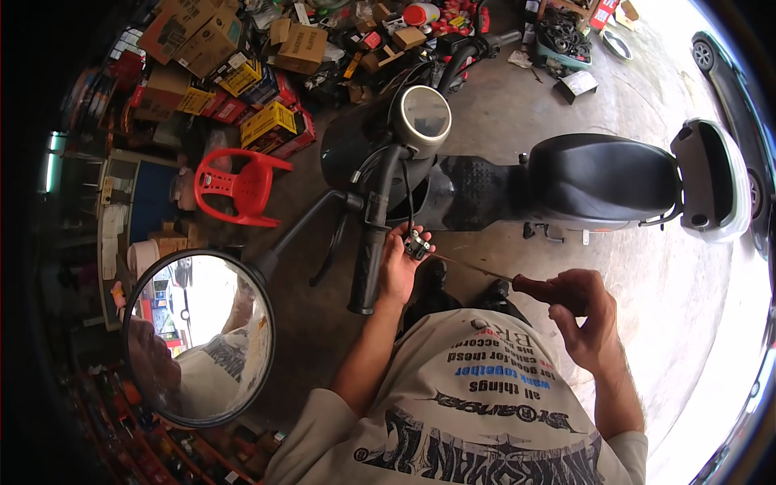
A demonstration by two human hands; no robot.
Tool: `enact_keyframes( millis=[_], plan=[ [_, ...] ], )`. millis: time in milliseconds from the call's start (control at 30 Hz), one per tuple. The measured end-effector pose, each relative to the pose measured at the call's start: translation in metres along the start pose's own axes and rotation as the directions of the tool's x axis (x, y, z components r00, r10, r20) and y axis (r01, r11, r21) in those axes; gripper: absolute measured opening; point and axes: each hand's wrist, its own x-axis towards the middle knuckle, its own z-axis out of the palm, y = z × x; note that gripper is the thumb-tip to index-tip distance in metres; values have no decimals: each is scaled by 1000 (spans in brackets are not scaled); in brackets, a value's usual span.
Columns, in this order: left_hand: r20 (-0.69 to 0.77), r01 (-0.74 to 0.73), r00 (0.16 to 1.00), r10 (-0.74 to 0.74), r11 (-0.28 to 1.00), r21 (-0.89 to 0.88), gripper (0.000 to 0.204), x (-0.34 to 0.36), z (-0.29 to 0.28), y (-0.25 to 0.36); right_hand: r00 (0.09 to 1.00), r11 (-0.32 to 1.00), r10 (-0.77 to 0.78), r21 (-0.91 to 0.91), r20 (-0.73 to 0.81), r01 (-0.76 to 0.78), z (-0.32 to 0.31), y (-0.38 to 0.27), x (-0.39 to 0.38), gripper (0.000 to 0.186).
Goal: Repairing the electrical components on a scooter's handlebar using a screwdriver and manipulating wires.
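My left hand (pixel 396 273) is closed around a small black switch-like part with metal bits (pixel 417 246), held just right of the handlebar grip (pixel 368 271). A dark cable runs up from this part toward the scooter's front. In my right hand (pixel 592 323) is a screwdriver (pixel 529 285) with a reddish-brown handle. Its long thin shaft points left, and its tip is at or very near the black part; whether it touches a screw is too small to tell. Beside the grip are a brake lever (pixel 327 255) and a round mirror (pixel 200 338).
The scooter stands across the view with its round headlight or gauge (pixel 425 111), black seat (pixel 606 171) and white rear box (pixel 715 182). A red plastic chair (pixel 241 187) stands left. Stacked cartons (pixel 271 125) and loose parts crowd the back left. A car (pixel 715 69) is at the far right.
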Motion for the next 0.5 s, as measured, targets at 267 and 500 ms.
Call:
enact_keyframes(
  millis=[267, 500],
  plan=[
    [-50, -89, 995, 86, 994, -57, 40, 3, 1, -11, 986, 968, 18, -249, 169, 25, -8, -17, 22, 27],
    [-104, -96, 991, 90, 994, -51, 41, 2, 5, -12, 962, 940, -170, -259, 215, 224, -10, -18, 28, 27]
  ],
)
